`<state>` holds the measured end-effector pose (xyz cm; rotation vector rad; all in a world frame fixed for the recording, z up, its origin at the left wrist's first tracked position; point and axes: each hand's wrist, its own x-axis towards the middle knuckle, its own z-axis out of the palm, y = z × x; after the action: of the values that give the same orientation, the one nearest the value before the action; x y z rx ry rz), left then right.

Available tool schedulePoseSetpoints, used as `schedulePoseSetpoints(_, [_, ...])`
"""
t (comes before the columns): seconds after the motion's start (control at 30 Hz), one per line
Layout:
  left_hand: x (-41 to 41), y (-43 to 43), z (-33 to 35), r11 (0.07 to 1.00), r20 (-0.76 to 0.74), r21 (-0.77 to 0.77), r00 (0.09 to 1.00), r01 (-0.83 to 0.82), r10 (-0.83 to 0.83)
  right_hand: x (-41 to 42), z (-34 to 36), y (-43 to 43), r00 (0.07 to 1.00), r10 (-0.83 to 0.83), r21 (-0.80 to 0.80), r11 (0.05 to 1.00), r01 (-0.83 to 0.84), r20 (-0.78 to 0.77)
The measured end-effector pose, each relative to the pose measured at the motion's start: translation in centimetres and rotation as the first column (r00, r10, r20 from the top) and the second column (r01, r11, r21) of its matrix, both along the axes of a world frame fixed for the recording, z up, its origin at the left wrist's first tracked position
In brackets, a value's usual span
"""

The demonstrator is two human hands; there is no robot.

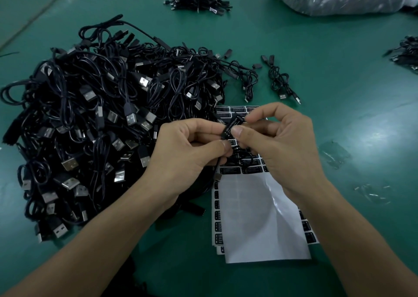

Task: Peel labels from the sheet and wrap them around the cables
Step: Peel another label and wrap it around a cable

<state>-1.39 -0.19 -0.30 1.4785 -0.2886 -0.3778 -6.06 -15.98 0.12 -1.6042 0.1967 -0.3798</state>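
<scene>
Both forearms come in from the bottom edge and meet at the middle of the green tabletop [339, 88], wrists raised, hands held above the surface. The left hand [190, 149] is curled, its thumb and forefinger closed on a thin black cable [217, 168] that drops from under the thumb to a metal plug just below. The right hand [280, 145] faces it, knuckles up. Its fingers [240, 132] are bent in and pinch a label [234, 124] between thumb and forefinger. The other fingers are tucked loosely underneath.

The label sits right in the gap between the two hands, touching the fingertips on both sides. It runs on a slant from the left forefinger up to the right forefinger. It is a narrow black strip with white print reading "LED CONTROLLER". How far it goes round the cable cannot be told.

Directly beneath the hands lies the label sheet [251, 170], with rows of black labels on white. A blank white sheet [260, 217] is laid over its near part. To the left, touching the sheet's edge, is a big pile of cables [101, 115], black, with silver USB plugs sticking out everywhere.
</scene>
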Motion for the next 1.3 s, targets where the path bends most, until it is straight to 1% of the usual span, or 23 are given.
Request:
schedulePoseSetpoints(0.33, [-0.03, 0.01, -0.02, 1.0, 0.014, 0.002, 1.0, 0.004, -0.004, 0.03, -0.03, -0.02, 1.0, -0.014, -0.01, 1.0, 0.014, -0.009])
schedulePoseSetpoints(0.67, [0.08, 0.0, -0.23, 1.0, 0.028, 0.007, 1.0, -0.01, 0.01, 0.01, 0.21, 0.02, 1.0, 0.012, 0.071, 0.997, -0.011, -0.024])
schedulePoseSetpoints(1.3, [0.06, 0.04, -0.3, 1.0, 0.041, 0.019, 0.999, 0.001, -0.001, -0.01, 0.29, 0.11, 0.999, -0.001, 0.08, 0.997, 0.004, -0.034])
